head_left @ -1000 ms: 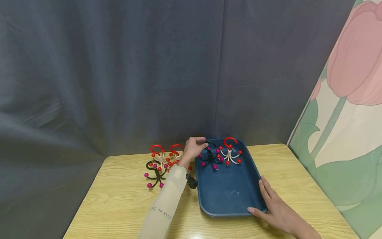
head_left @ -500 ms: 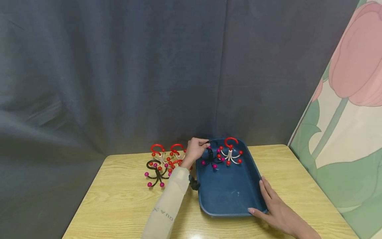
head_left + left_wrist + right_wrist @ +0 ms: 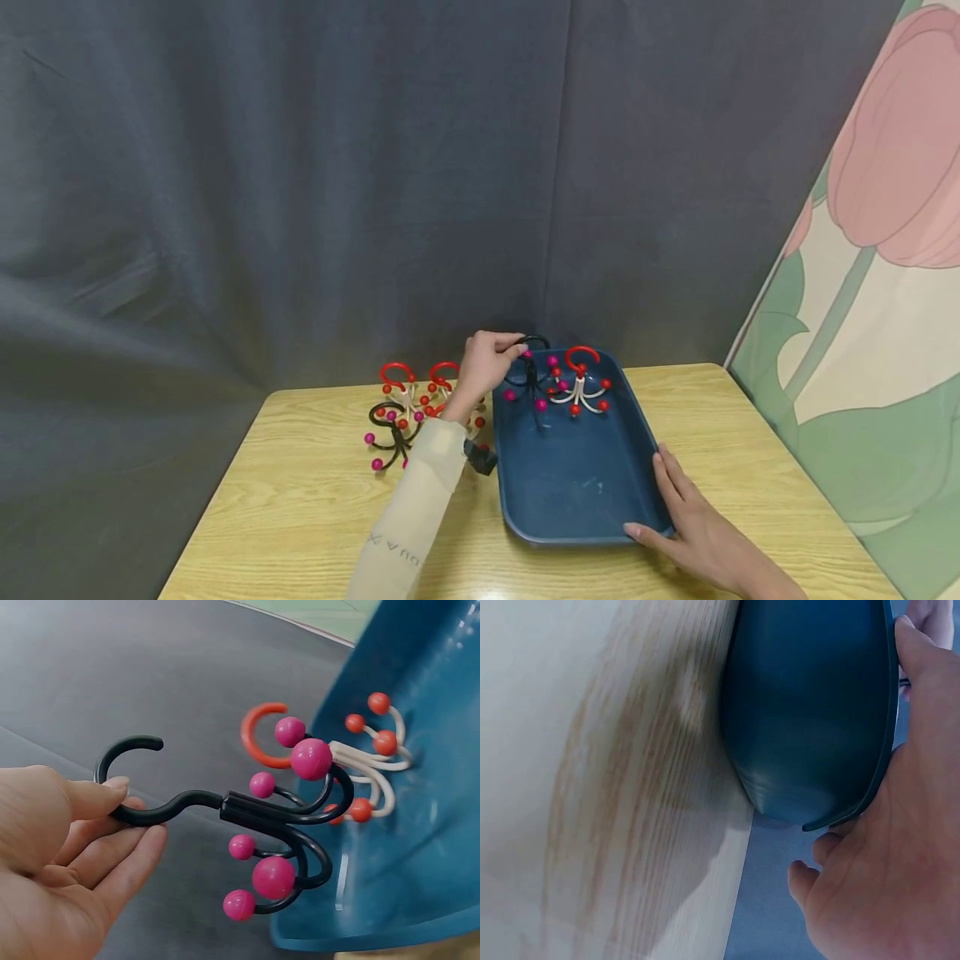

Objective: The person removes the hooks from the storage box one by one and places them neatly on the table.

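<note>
My left hand (image 3: 483, 362) pinches the curved top of a black multi-arm hook (image 3: 251, 810) between thumb and fingers. Pink balls tip the arms of this hook, which is over the far left part of a blue tray (image 3: 577, 483). Close beside it inside the tray, a white multi-arm hook (image 3: 579, 390) has a red top and red balls. At the tray's near right corner rests my right hand (image 3: 697, 533), its fingers extended along the outer side and its thumb at the near rim.
Left of the tray, another black hook (image 3: 397, 437) with pink balls lies on the wooden table (image 3: 277, 500). Behind it are white hooks (image 3: 405, 402) with red tops, some partly hidden by the left arm. A dark curtain (image 3: 420, 183) hangs behind the table.
My left hand has taken hold of the black hook's top and raised it slightly in the tray. The right hand stays at the tray corner.
</note>
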{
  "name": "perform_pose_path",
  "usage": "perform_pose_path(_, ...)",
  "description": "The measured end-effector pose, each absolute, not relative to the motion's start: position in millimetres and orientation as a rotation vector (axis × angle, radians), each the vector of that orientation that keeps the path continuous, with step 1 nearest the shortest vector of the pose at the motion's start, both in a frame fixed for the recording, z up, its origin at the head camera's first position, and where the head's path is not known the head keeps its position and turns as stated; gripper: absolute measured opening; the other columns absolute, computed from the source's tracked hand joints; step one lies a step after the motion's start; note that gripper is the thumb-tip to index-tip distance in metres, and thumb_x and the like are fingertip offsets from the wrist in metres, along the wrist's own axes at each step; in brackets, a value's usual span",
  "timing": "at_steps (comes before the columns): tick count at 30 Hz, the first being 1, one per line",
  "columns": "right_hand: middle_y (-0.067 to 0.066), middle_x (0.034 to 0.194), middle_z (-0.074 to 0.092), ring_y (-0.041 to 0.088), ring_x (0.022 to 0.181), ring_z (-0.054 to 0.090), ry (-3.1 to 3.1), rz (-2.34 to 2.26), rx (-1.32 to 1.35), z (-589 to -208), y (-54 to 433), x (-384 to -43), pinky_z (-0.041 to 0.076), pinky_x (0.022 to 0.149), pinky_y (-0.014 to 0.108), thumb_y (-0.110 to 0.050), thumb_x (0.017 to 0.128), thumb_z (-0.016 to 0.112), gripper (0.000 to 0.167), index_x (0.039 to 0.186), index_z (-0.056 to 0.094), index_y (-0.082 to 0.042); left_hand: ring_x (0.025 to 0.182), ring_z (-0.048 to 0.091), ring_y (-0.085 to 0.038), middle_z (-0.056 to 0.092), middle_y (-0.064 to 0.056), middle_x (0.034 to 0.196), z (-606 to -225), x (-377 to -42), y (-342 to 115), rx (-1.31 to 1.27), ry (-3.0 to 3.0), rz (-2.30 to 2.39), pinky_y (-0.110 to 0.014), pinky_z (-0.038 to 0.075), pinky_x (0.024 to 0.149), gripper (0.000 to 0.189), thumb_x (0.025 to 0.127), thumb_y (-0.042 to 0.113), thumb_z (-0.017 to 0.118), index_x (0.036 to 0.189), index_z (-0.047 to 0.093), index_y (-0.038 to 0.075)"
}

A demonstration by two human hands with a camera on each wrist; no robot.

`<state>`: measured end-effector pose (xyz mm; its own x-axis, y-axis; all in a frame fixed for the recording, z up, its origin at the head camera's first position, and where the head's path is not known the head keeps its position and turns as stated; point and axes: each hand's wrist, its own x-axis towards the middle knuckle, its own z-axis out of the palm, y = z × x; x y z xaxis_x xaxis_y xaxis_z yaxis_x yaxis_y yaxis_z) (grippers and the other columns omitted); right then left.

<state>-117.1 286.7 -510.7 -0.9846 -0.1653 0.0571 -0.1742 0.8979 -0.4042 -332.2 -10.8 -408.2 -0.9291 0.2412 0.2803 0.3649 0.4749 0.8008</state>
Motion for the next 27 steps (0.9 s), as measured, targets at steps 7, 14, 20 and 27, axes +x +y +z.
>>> perform_pose_path(7, 0.021, 0.177, 0.006, 0.049, 0.155, 0.032, -3.04, 0.636, 0.271, -512, 287, -116, 0.045, 0.113, 0.061, -0.067, 0.094, 0.067, 0.115, 0.168, 0.01, 0.0, 0.078, 0.073, -0.014, 0.08, -0.006, 0.12, -377, -314, -26, -0.591, -2.524, -1.472, -0.024, 0.041, 0.054, 0.027, 0.101, 0.027, 0.073, 0.126, 0.079, 0.017)
perform_pose_path(14, 0.023, 0.177, 0.003, 0.053, 0.154, 0.031, -3.046, 0.665, 0.275, -511, 288, -119, 0.039, 0.114, 0.068, -0.067, 0.094, 0.066, 0.116, 0.167, 0.008, 0.003, 0.105, 0.08, -0.022, 0.079, -0.006, 0.123, -348, -295, -44, -0.662, -2.47, -1.435, -0.03, 0.056, 0.068, 0.029, 0.1, 0.029, 0.074, 0.126, 0.079, 0.017)
perform_pose_path(20, 0.022, 0.177, 0.003, 0.051, 0.155, 0.03, -3.047, 0.665, 0.273, -511, 287, -120, 0.038, 0.115, 0.068, -0.068, 0.094, 0.067, 0.117, 0.168, 0.008, 0.002, 0.107, 0.079, -0.02, 0.079, -0.006, 0.124, -331, -278, -63, -0.701, -2.443, -1.426, -0.033, 0.062, 0.077, 0.028, 0.1, 0.026, 0.074, 0.125, 0.079, 0.014)
perform_pose_path(27, 0.022, 0.177, 0.004, 0.052, 0.155, 0.03, -3.04, 0.685, 0.29, -512, 285, -119, 0.041, 0.114, 0.066, -0.068, 0.093, 0.067, 0.117, 0.168, 0.009, 0.001, 0.095, 0.081, -0.022, 0.078, -0.005, 0.125, -330, -252, -85, -0.698, -2.487, -1.375, -0.024, 0.04, 0.052, 0.028, 0.1, 0.029, 0.074, 0.125, 0.079, 0.018)
